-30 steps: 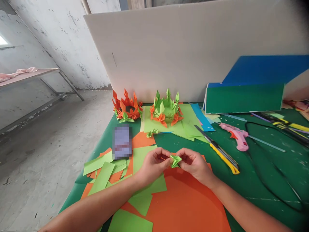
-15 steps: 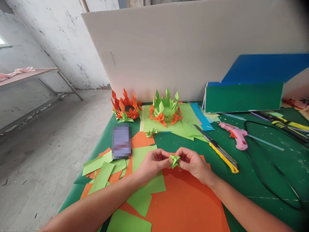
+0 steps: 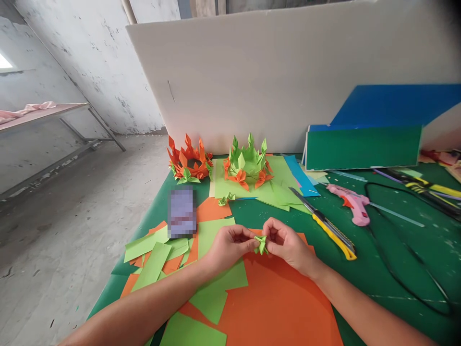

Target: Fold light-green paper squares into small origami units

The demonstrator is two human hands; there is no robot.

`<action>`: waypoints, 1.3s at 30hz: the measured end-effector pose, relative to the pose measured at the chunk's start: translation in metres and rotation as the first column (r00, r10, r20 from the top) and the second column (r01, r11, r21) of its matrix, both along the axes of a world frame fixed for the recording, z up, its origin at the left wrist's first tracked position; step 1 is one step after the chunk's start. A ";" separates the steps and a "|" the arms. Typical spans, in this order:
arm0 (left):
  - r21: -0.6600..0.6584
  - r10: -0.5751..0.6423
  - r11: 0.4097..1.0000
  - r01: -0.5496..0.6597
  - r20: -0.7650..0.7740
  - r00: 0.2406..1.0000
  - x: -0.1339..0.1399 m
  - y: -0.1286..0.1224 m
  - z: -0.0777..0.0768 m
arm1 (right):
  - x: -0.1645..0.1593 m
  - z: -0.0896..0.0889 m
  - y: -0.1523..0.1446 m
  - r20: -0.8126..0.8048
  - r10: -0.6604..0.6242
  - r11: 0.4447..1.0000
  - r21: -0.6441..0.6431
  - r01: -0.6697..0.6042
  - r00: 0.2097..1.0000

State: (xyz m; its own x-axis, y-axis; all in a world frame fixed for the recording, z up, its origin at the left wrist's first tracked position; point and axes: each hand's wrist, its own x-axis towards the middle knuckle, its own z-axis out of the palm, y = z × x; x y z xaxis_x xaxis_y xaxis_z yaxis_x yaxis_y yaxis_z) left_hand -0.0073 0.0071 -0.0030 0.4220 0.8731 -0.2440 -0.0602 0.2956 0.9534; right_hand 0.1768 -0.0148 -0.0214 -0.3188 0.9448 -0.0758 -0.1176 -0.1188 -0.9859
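Between both hands is a small light-green folded paper flower [image 3: 260, 244], with pointed petals. My left hand [image 3: 232, 245] pinches its left side between thumb and fingers. On the other side, my right hand [image 3: 284, 244] has thumb and fingertips closed on its edge. Both hands are above a large orange paper sheet [image 3: 281, 302]. Farther back, two small green folded flowers [image 3: 226, 199] lie by an orange piece. Behind them stand a green paper crown [image 3: 248, 166] with orange flowers and an orange paper crown [image 3: 189, 161] with green ones.
Loose green paper strips [image 3: 151, 264] and orange pieces lie to the left, beside a blurred-out rectangular object [image 3: 182, 211]. To the right are a yellow utility knife [image 3: 329, 230], blade out, and a pink glue gun [image 3: 351, 204] with its black cord. A white board [image 3: 252, 81] stands behind.
The green flower has turned slightly between my fingers, so its star-like front shows less openly. Both hands stay in nearly the same place. The view has shifted a little.
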 end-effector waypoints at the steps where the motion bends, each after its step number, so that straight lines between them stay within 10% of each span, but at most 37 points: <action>1: -0.024 0.010 1.000 -0.010 0.020 1.000 0.000 0.000 0.001 | 0.000 0.000 0.000 -0.001 -0.002 1.000 -0.009 0.002 1.000; 12: -0.092 0.239 0.969 -0.230 0.106 0.965 0.003 0.005 0.005 | -0.002 0.003 0.001 0.019 -0.128 0.992 0.001 0.128 0.992; 24: 0.467 0.267 0.836 -0.290 0.117 0.957 0.004 -0.003 -0.003 | -0.006 0.004 0.000 0.026 -0.055 0.997 -0.053 0.056 0.998; 39: 0.681 0.273 0.694 -0.233 0.052 0.961 0.006 -0.005 -0.006 | -0.003 0.006 0.002 -0.052 -0.050 0.992 -0.116 0.044 0.997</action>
